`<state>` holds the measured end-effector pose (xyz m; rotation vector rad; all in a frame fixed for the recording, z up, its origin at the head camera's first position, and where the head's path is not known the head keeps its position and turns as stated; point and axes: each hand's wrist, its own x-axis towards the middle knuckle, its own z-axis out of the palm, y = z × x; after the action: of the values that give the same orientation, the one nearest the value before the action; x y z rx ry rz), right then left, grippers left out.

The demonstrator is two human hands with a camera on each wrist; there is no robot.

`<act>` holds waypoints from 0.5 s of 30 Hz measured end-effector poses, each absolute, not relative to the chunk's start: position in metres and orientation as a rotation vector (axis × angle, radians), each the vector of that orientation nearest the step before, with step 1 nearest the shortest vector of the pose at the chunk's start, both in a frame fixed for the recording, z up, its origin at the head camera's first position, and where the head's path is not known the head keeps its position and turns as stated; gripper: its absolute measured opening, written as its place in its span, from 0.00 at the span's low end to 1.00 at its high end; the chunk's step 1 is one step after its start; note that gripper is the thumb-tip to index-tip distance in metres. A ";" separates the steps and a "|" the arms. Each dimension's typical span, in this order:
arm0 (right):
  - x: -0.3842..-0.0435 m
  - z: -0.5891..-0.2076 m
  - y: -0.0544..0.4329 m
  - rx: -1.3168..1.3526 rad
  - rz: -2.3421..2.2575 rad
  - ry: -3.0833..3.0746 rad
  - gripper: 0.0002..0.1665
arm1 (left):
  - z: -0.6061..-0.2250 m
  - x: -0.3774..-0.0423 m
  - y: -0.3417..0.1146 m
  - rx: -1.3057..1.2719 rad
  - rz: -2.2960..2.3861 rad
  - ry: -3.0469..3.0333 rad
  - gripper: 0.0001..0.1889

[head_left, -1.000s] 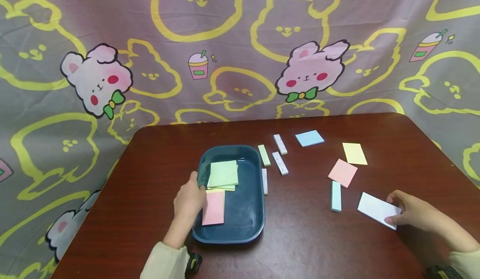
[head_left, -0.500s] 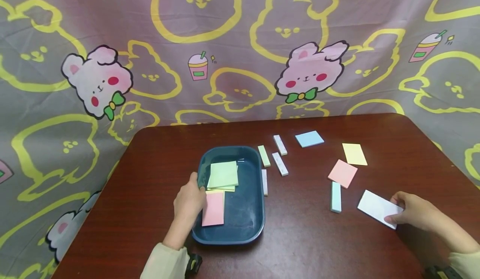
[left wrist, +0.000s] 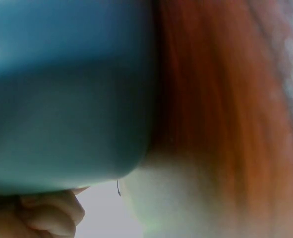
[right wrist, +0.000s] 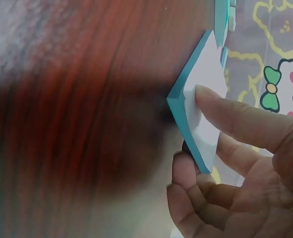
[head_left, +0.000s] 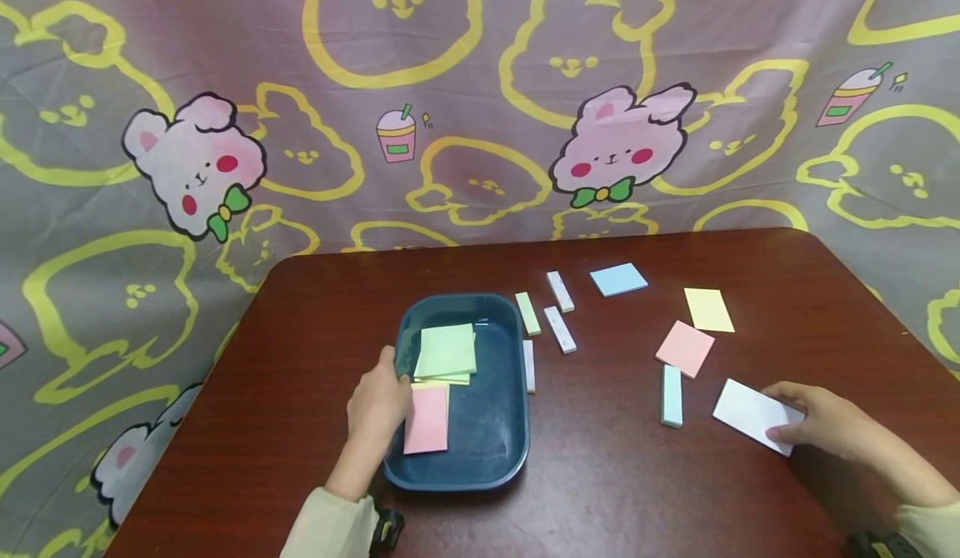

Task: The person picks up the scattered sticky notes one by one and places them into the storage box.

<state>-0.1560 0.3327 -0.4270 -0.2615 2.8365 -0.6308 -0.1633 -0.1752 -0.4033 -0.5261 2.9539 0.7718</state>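
My left hand (head_left: pixel 380 400) grips the left rim of a dark blue tray (head_left: pixel 487 483), thumb over the inside wall. Inside the tray lie a pale green sticky note pad (head_left: pixel 446 350) over yellow ones and a pink pad (head_left: pixel 426 420) on another yellow one. In the left wrist view, the tray's blurred outer wall (left wrist: pixel 67 129) stands above the curled fingers (left wrist: pixel 52 213). At the right, my right hand (head_left: pixel 828 420) holds a white-topped sticky note pad (head_left: pixel 753 415) by its near right end. The right wrist view shows the pad's teal sides, with the thumb (right wrist: pixel 225 109) on its top face.
Beyond the right hand's pad lie a narrow light teal pad (head_left: pixel 672 396), a pink pad (head_left: pixel 686 347), a yellow pad (head_left: pixel 708 309) and a blue pad (head_left: pixel 618 279). Several narrow strips, one a green strip (head_left: pixel 528 313), lie right of the tray. A patterned cloth (head_left: pixel 465 108) hangs behind the table.
My right hand's fingers have shifted slightly along the far edge of the white-topped pad, which has barely moved. The left hand and tray hold their place.
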 end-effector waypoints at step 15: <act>-0.158 -0.412 0.327 -0.171 -0.744 2.856 0.12 | -0.403 -0.163 -0.176 -0.515 0.762 2.956 0.24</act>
<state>-0.1583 0.3268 -0.4123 -0.1710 2.8556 -0.7442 -0.1634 -0.1761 -0.4030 -0.5151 2.9557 0.7621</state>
